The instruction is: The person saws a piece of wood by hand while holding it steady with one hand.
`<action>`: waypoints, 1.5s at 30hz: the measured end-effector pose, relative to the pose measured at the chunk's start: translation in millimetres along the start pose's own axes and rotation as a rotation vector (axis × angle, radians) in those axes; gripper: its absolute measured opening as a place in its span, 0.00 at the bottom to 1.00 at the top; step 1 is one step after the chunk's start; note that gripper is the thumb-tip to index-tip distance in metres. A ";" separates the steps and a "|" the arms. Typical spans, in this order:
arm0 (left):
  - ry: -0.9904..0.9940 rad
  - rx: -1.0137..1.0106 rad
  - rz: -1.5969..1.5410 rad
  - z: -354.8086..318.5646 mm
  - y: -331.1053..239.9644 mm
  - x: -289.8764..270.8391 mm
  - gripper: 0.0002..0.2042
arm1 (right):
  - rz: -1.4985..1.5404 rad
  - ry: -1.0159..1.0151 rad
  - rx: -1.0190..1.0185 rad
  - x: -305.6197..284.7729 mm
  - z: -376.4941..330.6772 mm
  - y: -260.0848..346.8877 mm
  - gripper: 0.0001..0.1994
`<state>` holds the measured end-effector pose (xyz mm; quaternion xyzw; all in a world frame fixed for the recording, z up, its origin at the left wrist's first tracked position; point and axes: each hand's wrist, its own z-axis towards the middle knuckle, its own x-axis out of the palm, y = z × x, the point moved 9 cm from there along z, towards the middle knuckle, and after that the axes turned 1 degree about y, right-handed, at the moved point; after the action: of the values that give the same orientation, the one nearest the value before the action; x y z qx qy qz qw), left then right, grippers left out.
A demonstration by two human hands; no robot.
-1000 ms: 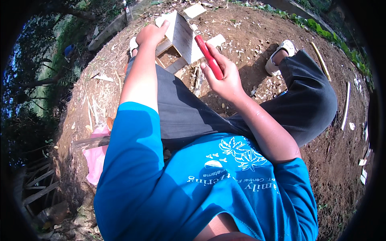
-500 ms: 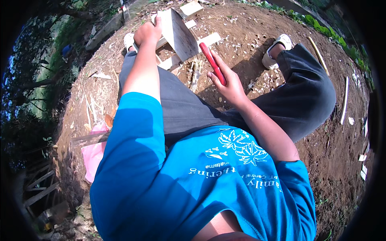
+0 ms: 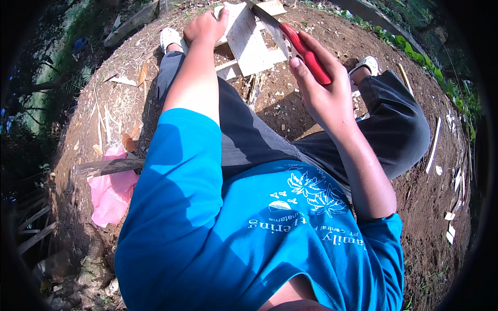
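The right hand (image 3: 324,96), in the upper middle of the frame, is wrapped around the red handle (image 3: 310,54) of a hand saw (image 3: 282,36), fingers curled over it and thumb along its side. The saw's grey blade (image 3: 267,20) runs up and left from the handle to the top edge of a pale wooden board (image 3: 249,41), which stands tilted near the top centre of the frame. The left hand (image 3: 205,27), at the upper left of the board, is pressed shut on the board's left edge, thumb lying on its face. Another pale strip of wood (image 3: 231,67) lies just under the board on the bare brown soil (image 3: 290,109). Both feet wear white shoes: one (image 3: 168,37) just left of the left hand, the other (image 3: 367,65) right of the saw handle. A pink plastic bag (image 3: 111,192) lies at the left of the frame, beside a dark stick (image 3: 109,167). Thin wood offcuts (image 3: 433,145) are scattered along the right side.
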<state>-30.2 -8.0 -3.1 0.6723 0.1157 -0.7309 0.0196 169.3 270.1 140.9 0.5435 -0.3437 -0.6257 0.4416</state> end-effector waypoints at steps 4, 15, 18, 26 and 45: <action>0.075 -0.047 -0.026 -2.1 2.0 -5.6 0.22 | 0.148 0.000 0.141 -17.6 -62.4 -4.2 0.28; 0.187 -0.162 -0.164 -13.4 -0.2 -17.4 0.26 | 0.036 -0.050 0.104 24.0 21.4 -44.1 0.24; 0.022 -0.167 -0.207 0.1 26.1 -18.0 0.29 | 0.145 0.067 0.087 18.8 21.4 -48.1 0.25; 0.174 0.205 -0.510 44.2 -22.7 -18.9 0.10 | 0.209 0.076 0.159 36.9 -29.2 -81.0 0.31; -0.029 -0.130 -0.279 121.7 47.9 42.7 0.44 | 0.134 0.041 0.018 63.9 60.7 -83.9 0.27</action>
<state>-144.5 -72.9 -43.7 0.6364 0.2549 -0.7271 -0.0372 93.4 239.3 50.9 0.5362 -0.3759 -0.5801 0.4844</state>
